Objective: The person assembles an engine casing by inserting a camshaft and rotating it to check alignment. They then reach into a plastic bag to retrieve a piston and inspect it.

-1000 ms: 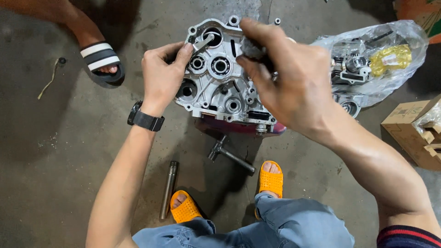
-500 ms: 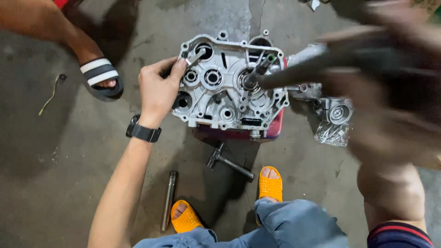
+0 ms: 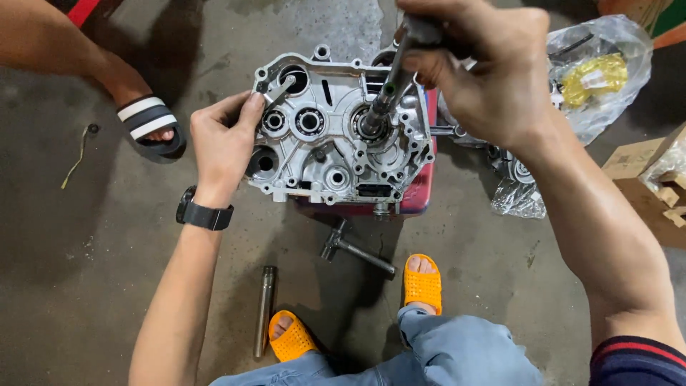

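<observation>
A silver engine crankcase half [image 3: 325, 154] with several round bearing holes lies face up on a red stand [image 3: 418, 189] on the concrete floor. My left hand [image 3: 225, 139] grips its left edge and pinches a small flat metal piece [image 3: 275, 93] by the top-left hole. My right hand [image 3: 486, 68] is closed around the handle of a long dark tool [image 3: 386, 89]. The tool stands tilted, its tip seated in the bearing hole at the case's right centre.
A T-shaped wrench [image 3: 354, 250] and a steel tube [image 3: 264, 307] lie on the floor in front of my orange sandals [image 3: 421, 282]. A clear plastic bag [image 3: 600, 78] of parts sits at right, cardboard boxes [image 3: 643, 179] beside it. Another person's sandalled foot [image 3: 146, 121] is at upper left.
My right hand swung away to the right, then came back above the case with the long tool, whose tip now sits in the right-centre hole. My left hand stayed on the case's left edge.
</observation>
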